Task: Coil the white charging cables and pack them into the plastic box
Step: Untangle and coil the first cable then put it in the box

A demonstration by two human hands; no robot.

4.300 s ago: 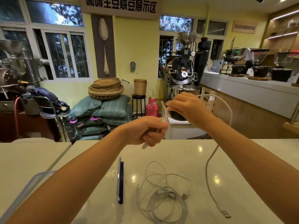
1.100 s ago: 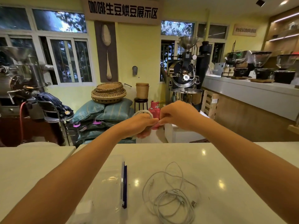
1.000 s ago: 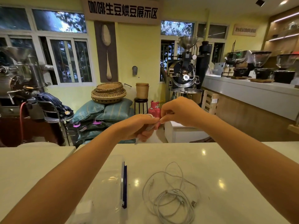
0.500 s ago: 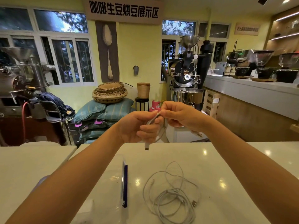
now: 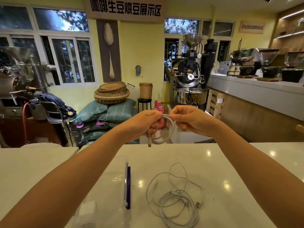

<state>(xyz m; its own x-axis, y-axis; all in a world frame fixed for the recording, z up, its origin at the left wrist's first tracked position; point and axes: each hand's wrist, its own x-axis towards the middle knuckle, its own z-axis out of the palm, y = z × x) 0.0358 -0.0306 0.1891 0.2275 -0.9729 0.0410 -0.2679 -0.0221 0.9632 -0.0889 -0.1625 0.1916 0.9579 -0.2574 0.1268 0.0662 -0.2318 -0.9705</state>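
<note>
Item: white charging cable wound in a small loop, held above the pale glossy tabletop. Left hand fingers closed round the loop; right hand pinches its top. Step: finishing the coil; next, likely tuck the dangling plug, then lower it into the clear plastic box with blue-edged lid. Tangled white cables lie untouched. Half a second ago the loop hung looser.

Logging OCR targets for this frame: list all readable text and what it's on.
"咖啡生豆烘豆展示区": large banner on the yellow wall, above the spoon poster.
Small wall sign, upper right: characters too small and blurred to read.
No readable text on the cables, the plastic box or the coffee machines.
</note>
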